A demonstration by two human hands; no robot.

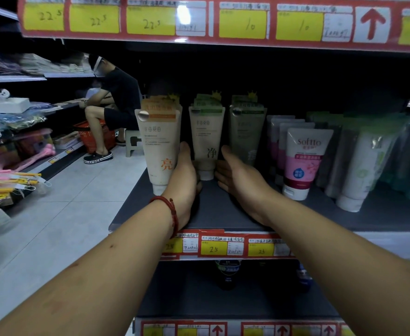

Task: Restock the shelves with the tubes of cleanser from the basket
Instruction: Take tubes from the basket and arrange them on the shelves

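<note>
Three rows of cleanser tubes stand cap-down on the dark grey shelf (213, 212): a cream tube with an orange top (159, 151), a cream tube with a green top (206, 139), and a darker green tube (246, 134). My left hand (184, 180), with a red cord at the wrist, is between the orange-top and green-top tubes, its fingertips curling by the green-top tube's white cap. My right hand (237, 177) lies flat and open on the other side of that tube, palm toward it. Neither hand lifts a tube.
Pink Softto tubes (303, 161) and pale green tubes (363, 170) fill the shelf to the right. Red-and-yellow price strips (223, 247) edge each shelf; the upper shelf hangs close overhead. Dark bottles (227, 275) stand below. A person sits on a stool by a red basket (95, 135) in the aisle.
</note>
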